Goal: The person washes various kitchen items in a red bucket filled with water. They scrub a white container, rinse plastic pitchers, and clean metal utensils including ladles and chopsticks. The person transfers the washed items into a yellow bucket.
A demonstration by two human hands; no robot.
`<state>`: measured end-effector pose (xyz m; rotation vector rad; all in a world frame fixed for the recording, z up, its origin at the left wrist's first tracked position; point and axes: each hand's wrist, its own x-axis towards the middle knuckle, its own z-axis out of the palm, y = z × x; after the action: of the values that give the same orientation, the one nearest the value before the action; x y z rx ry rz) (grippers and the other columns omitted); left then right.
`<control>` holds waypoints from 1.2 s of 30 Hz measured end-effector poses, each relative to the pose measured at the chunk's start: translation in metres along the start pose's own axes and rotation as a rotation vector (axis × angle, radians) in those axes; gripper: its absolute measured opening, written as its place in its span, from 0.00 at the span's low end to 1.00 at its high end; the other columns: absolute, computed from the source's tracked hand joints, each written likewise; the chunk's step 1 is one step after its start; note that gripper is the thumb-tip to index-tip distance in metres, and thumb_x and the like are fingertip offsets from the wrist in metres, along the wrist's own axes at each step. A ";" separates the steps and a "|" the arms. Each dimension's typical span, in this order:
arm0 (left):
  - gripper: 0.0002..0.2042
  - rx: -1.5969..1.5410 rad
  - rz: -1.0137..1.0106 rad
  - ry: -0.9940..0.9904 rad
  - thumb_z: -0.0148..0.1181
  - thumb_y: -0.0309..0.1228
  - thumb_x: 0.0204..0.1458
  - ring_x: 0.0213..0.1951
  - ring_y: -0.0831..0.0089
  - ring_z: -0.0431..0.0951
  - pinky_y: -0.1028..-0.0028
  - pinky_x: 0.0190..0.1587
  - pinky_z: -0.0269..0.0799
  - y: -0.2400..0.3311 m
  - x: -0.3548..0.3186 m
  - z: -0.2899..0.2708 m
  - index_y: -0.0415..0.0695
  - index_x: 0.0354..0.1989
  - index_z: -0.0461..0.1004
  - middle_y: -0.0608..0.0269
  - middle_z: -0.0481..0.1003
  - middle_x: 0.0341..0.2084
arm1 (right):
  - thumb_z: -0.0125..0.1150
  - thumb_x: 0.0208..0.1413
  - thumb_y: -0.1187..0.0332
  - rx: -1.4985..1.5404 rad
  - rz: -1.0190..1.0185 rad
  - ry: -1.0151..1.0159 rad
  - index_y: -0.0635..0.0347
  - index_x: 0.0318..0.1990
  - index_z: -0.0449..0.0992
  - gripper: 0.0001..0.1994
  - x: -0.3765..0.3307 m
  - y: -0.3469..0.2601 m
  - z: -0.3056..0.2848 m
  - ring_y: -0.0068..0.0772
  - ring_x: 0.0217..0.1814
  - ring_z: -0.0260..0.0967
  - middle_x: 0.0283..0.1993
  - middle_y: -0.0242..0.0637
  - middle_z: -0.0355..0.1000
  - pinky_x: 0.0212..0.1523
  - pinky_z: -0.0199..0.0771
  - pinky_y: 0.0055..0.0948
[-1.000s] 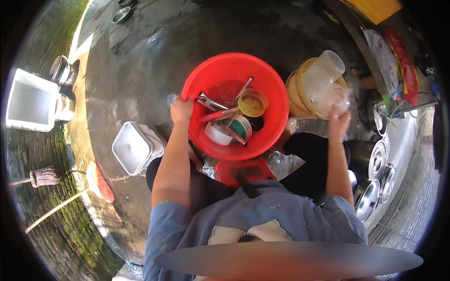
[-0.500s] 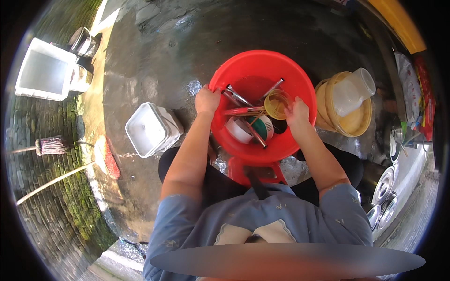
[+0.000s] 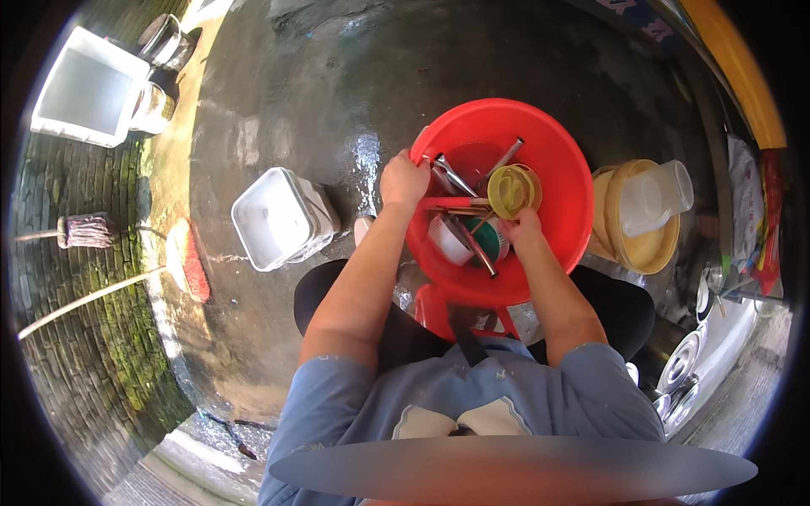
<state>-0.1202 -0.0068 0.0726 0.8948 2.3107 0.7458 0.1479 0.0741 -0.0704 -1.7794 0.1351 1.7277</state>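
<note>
A large red plastic basin (image 3: 561,261) stands on the floor in front of me. My left hand (image 3: 405,179) is closed round its left rim. Inside the basin, my right hand (image 3: 523,226) grips the near side of a yellowish see-through plastic cup (image 3: 511,187). Left of the cup lie shiny metal utensils (image 3: 454,175) and a red-handled tool (image 3: 445,202). A white bowl-like container (image 3: 450,240) and a green-and-white round container (image 3: 489,236) sit on the near side, with a metal rod (image 3: 481,249) across them. Another metal tube (image 3: 508,158) leans at the far side.
A white square bucket (image 3: 274,219) stands to the left. Yellow buckets (image 3: 658,249) with a clear plastic container (image 3: 650,202) are on the right. A red stool (image 3: 434,312) is below me. A broom (image 3: 187,261) and mop (image 3: 86,229) lie far left. The concrete floor looks wet.
My right hand has moved from the basin's right side inward to the cup's near side, and the cup has shifted slightly. My left hand stays on the rim. The whole view has shifted.
</note>
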 end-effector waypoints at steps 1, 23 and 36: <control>0.19 -0.002 -0.002 -0.005 0.57 0.41 0.49 0.45 0.49 0.75 0.59 0.49 0.69 0.000 0.001 -0.001 0.40 0.44 0.74 0.42 0.76 0.38 | 0.50 0.53 0.67 -0.008 -0.026 -0.001 0.53 0.45 0.67 0.11 -0.002 0.003 -0.001 0.40 0.46 0.66 0.46 0.39 0.66 0.46 0.69 0.40; 0.17 -0.032 -0.013 -0.021 0.56 0.38 0.49 0.41 0.47 0.75 0.57 0.46 0.70 -0.005 0.001 -0.002 0.37 0.40 0.73 0.41 0.75 0.35 | 0.44 0.58 0.69 -1.663 -1.003 0.383 0.53 0.57 0.61 0.19 0.075 -0.012 0.078 0.50 0.46 0.69 0.44 0.48 0.69 0.48 0.71 0.42; 0.30 0.601 0.497 0.224 0.55 0.36 0.50 0.63 0.46 0.54 0.54 0.58 0.60 0.002 -0.012 0.012 0.50 0.64 0.56 0.46 0.48 0.65 | 0.49 0.47 0.79 -0.360 -0.586 -0.600 0.61 0.57 0.58 0.26 -0.090 -0.010 0.082 0.38 0.52 0.66 0.52 0.43 0.63 0.49 0.73 0.35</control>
<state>-0.1045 -0.0108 0.0689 1.7761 2.5858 0.3339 0.0709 0.0919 0.0229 -1.2516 -0.9052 1.8059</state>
